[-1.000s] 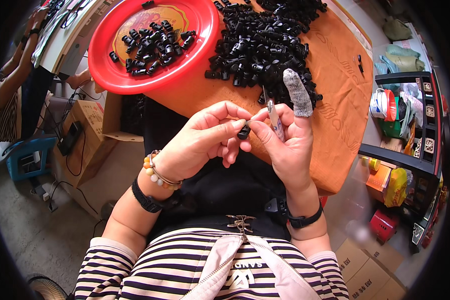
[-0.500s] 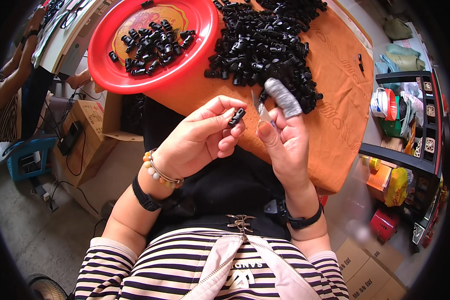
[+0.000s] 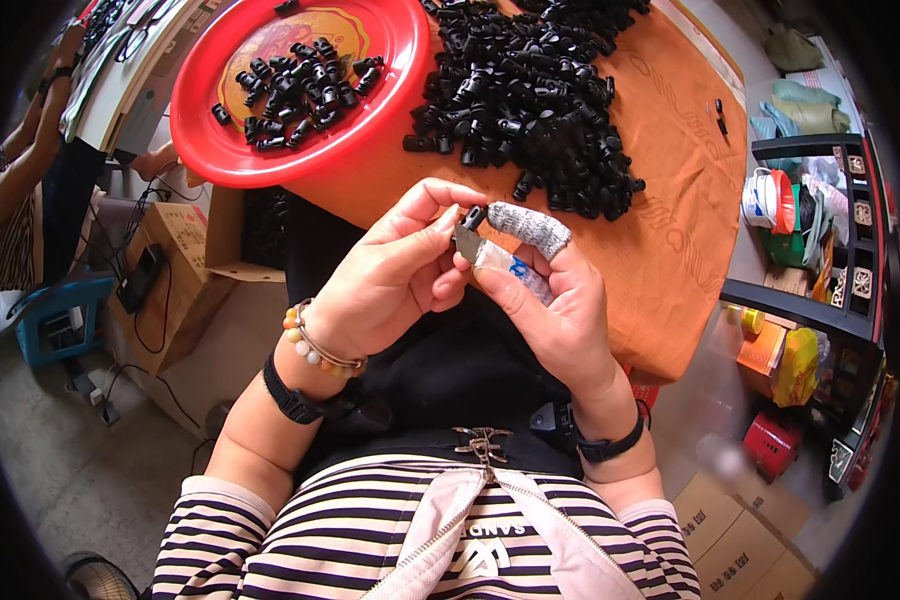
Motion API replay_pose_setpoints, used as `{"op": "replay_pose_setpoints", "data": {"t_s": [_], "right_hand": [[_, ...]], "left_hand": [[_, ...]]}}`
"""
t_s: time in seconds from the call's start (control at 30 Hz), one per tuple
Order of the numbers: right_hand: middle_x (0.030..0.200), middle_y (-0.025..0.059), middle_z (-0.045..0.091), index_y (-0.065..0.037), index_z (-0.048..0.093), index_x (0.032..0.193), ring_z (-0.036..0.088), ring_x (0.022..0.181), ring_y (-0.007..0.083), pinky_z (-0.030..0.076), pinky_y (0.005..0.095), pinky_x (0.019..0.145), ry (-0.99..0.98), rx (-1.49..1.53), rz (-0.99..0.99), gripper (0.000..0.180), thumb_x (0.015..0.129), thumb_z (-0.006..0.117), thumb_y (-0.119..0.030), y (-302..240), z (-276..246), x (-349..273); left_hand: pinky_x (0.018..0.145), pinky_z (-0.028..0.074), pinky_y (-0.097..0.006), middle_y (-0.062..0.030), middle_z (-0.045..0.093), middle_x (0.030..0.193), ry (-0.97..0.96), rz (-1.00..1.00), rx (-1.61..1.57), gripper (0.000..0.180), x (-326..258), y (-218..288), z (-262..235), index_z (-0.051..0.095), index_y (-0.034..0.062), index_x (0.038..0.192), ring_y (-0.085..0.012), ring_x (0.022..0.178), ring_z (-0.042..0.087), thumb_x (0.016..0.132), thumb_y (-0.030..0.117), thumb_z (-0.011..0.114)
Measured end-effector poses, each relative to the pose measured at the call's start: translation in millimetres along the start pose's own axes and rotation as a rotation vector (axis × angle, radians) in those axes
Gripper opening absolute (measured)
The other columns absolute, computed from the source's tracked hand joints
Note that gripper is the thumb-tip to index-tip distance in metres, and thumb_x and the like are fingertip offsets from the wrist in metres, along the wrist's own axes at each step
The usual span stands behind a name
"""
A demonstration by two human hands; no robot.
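Between the thumb and fingers of my left hand is a small black cylindrical plastic part. My right hand grips a short knife with a flat metal blade and a handle wrapped in white, with blue marks. The blade lies against or just beside the near end of the part; contact is partly hidden by my fingers. A grey knitted finger cover sits on my right index finger, which reaches over to the part. Both hands are just above the table's near edge.
A big heap of similar black parts lies on the orange tablecloth. A red round tray at the left holds several more. A cardboard box and a blue stool stand left; a dark shelf rack stands right.
My right hand has moved left, bringing the knife from upright and apart down to the black part. The left hand has stayed nearly in place, still holding the part.
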State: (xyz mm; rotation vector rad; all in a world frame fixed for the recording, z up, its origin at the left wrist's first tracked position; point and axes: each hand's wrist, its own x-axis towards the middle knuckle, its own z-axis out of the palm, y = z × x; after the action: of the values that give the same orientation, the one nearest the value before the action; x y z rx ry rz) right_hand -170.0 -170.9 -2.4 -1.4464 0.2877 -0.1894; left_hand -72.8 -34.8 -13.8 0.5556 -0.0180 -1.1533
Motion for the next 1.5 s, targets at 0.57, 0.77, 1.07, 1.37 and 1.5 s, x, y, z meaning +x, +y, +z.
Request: {"op": "replay_pose_setpoints", "data": {"t_s": [0.57, 0.77, 1.07, 1.37, 1.5], "right_hand": [[0.085, 0.0028, 0.060, 0.000, 0.051, 0.116, 0.053, 0.072, 0.0027, 0.045, 0.0172, 0.065, -0.015, -0.038, 0.034, 0.035, 0.084, 0.063, -0.008, -5.5, -1.5, -1.2], [0.089, 0.0044, 0.062, 0.001, 0.052, 0.114, 0.056, 0.078, 0.0046, 0.046, 0.0183, 0.068, 0.020, -0.007, -0.020, 0.033, 0.083, 0.063, -0.006, -2.5, 1.6, -0.9], [0.093, 0.0051, 0.061, 0.003, 0.051, 0.116, 0.055, 0.081, 0.0058, 0.046, 0.0192, 0.072, 0.007, -0.137, -0.018, 0.033, 0.087, 0.060, -0.009, -7.3, -5.2, -1.1], [0.097, 0.0026, 0.054, 0.003, 0.037, 0.127, 0.048, 0.080, 0.0034, 0.038, 0.0141, 0.069, 0.052, 0.052, -0.023, 0.047, 0.089, 0.057, -0.015, -10.6, -2.0, 9.9], [0.094, 0.0050, 0.054, 0.006, 0.037, 0.125, 0.051, 0.078, 0.0043, 0.041, 0.0149, 0.069, -0.011, 0.049, 0.036, 0.046, 0.087, 0.059, -0.010, -6.0, -1.3, 15.0]], "left_hand": [[0.057, 0.037, -0.018, 0.0009, 0.049, 0.089, -0.093, 0.086, 0.058, 0.022, -0.7, -2.4, -3.5, 0.046, 0.0088, 0.116, -0.0038, 0.066, 0.045, 0.094, 0.014, 0.044], [0.051, 0.032, -0.018, -0.0014, 0.054, 0.087, -0.009, 0.078, 0.051, 0.024, -0.9, -4.9, -1.4, 0.045, 0.0096, 0.117, -0.0045, 0.059, 0.040, 0.093, 0.013, 0.047], [0.050, 0.033, -0.018, -0.0020, 0.052, 0.079, -0.002, -0.015, -0.071, 0.027, -0.9, -2.4, 3.6, 0.045, 0.0107, 0.118, -0.0050, 0.057, 0.039, 0.092, 0.015, 0.048], [0.056, 0.036, -0.018, -0.0001, 0.050, 0.082, -0.089, -0.053, -0.054, 0.022, 0.0, -3.8, -0.3, 0.047, 0.0112, 0.116, -0.0050, 0.064, 0.043, 0.095, 0.018, 0.044], [0.054, 0.034, -0.019, -0.0008, 0.050, 0.083, -0.139, -0.037, -0.009, 0.020, 1.1, -10.0, -1.8, 0.047, 0.0109, 0.114, -0.0052, 0.066, 0.044, 0.095, 0.017, 0.044]]}}
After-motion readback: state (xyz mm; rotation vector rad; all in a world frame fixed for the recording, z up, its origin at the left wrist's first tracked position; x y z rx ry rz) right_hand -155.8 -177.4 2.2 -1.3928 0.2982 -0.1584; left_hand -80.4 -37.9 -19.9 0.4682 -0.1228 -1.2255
